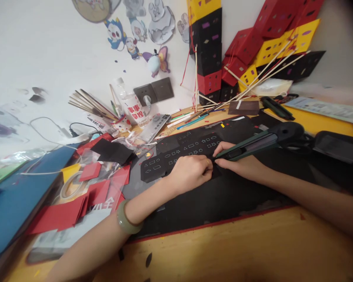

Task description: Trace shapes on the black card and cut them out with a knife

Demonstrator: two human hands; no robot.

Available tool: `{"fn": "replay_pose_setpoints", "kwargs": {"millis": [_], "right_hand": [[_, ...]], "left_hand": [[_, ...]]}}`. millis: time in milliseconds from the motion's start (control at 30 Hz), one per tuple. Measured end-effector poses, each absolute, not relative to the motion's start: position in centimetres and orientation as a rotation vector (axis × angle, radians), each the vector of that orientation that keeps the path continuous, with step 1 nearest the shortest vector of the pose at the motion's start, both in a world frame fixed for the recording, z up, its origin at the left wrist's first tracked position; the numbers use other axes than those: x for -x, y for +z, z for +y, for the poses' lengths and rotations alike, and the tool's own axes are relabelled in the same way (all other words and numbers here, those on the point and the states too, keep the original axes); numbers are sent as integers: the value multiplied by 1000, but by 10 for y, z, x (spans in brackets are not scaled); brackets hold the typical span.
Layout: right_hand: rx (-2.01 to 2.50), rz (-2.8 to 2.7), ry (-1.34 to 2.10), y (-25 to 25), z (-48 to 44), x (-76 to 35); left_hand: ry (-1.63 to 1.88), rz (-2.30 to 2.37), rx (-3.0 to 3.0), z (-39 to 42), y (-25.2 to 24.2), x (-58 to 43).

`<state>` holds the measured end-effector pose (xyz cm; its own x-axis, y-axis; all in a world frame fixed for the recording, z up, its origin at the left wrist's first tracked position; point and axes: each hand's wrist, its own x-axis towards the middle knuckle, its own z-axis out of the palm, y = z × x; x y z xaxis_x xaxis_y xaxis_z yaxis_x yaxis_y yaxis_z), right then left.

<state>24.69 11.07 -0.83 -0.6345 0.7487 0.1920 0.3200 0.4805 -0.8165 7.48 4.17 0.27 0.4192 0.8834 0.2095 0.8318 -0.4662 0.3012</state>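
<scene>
My left hand [191, 172], with a ring on it and a pale green bangle at the wrist, lies with curled fingers on black card [153, 170]. White outlines of stars, rectangles, circles and triangles are drawn on the card. Close by, my right hand [238, 164] is closed in a pen-like grip on a long dark green tool [253, 145], seemingly a utility knife with a slot along its body. Its tip points down at the card beside my left fingertips and is hidden by my fingers. A dark mat [194, 213] lies underneath.
Red paper pieces [59, 213], a tape roll [72, 186] and a blue folder [26, 199] lie at left. Behind stand a plastic bottle [131, 103] and a cup of sticks [122, 123]. Patterned paper boxes [206, 43] with wooden sticks rise at the back right.
</scene>
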Motion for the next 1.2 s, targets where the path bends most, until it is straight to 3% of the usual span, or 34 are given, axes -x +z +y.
{"fn": "replay_pose_setpoints", "kwargs": {"millis": [200,433,567,767,833,967,1200], "right_hand": [[981,-1956,1181,-8,112,-248],[983,-1713,1287,-16,118,-250],[999,-1706,1284,-13,117,-250],[983,-1631,1271,-9,117,-250],[967,-1604,1277,-11,117,-250],[937,-1618,1279,-12,118,-251],[891,-1706,1254,-8,116,-252]], "left_hand": [[755,1636,-2282,47,7,-68],[483,1472,-2487,42,2,-65],[595,1508,-2284,43,6,-63],[668,1022,-1757,30,22,-52],[762,1057,-1723,22,26,-46],[682,1240,-2152,5,30,-36],[343,1027,-3172,-12,11,-43]]}}
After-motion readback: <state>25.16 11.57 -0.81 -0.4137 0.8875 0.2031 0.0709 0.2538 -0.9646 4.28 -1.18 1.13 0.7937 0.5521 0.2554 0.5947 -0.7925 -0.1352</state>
